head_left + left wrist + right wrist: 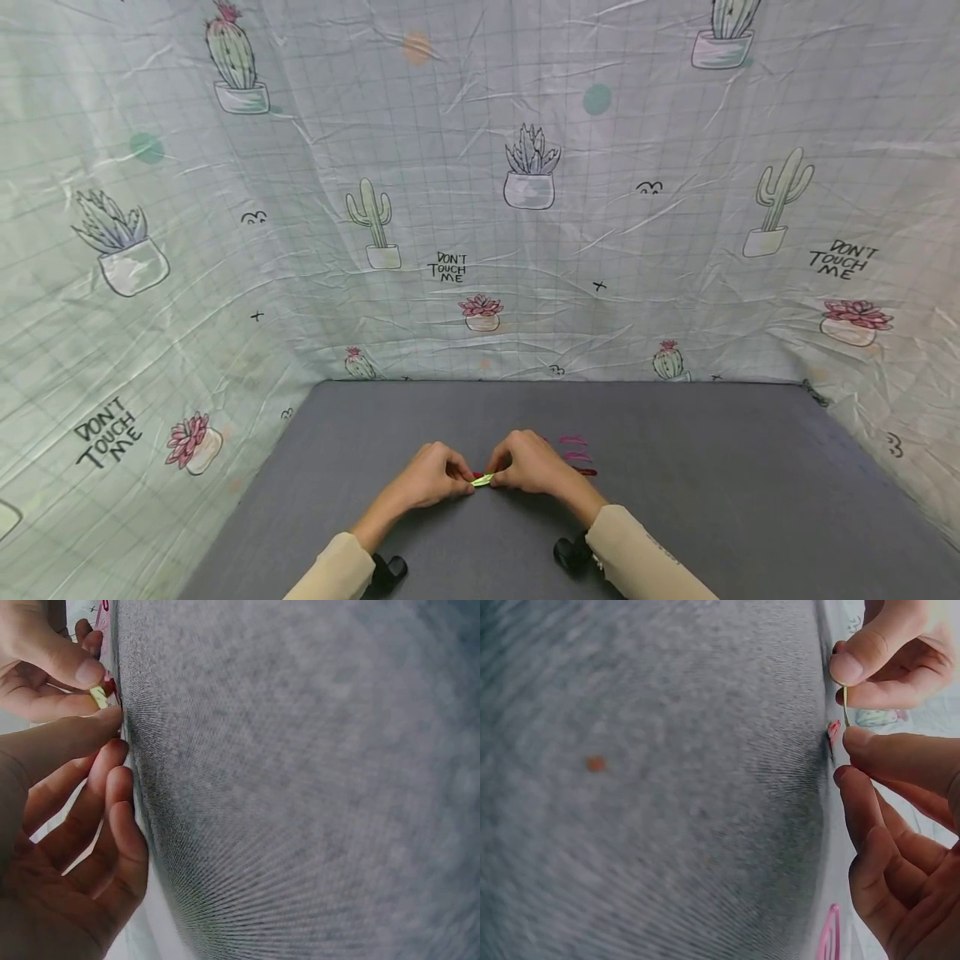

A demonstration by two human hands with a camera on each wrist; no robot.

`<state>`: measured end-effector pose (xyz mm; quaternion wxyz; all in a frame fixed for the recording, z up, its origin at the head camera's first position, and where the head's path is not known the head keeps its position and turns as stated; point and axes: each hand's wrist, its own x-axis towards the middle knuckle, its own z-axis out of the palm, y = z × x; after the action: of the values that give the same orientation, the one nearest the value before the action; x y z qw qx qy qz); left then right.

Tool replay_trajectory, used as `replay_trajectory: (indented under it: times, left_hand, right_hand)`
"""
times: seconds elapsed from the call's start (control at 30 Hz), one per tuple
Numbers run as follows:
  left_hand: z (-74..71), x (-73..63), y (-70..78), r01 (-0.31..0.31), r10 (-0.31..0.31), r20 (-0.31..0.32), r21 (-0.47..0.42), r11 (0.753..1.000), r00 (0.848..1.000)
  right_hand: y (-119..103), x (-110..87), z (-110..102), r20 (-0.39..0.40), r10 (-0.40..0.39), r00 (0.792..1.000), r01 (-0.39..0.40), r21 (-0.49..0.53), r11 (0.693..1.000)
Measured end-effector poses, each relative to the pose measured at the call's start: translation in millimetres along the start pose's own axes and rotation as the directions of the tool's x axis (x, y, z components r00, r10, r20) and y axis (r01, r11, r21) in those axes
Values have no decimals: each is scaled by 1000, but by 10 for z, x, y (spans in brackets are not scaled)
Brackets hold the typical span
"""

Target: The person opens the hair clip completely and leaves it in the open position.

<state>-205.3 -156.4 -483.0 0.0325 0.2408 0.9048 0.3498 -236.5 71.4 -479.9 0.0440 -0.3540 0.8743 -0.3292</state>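
A thin yellow-green hair clip is stretched between both hands, just above the grey table. My left hand pinches its left end between thumb and fingertip. At the other end, my right hand pinches it the same way. Seen edge-on in the right wrist view, the clip looks narrow and slightly bent. Just behind it lies a small red piece, mostly covered by the clip and fingers. The left wrist view shows the clip partly hidden by both thumbs.
Several pink clips lie in a column beyond my right hand, with a dark red one nearest the wrist. The grey tabletop ends at a cactus-print sheet behind and at the sides.
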Motion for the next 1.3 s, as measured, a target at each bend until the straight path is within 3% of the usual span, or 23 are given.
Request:
replay_trajectory:
  times: [0.5,0.9,1.3]
  left_hand:
    - [-13,56,185,-5,5,-73,3,1000,997]
    - [40,157,450,-50,46,-74,-59,997,996]
    - [182,283,669,-88,75,-89,-145,986,993]
  right_hand:
    - [-65,-115,-230,-70,-5,998,9,58,998]
    - [-89,-417,-460,-126,3,992,4,54,999]
    - [27,-750,-658,-202,-29,979,60,148,987]
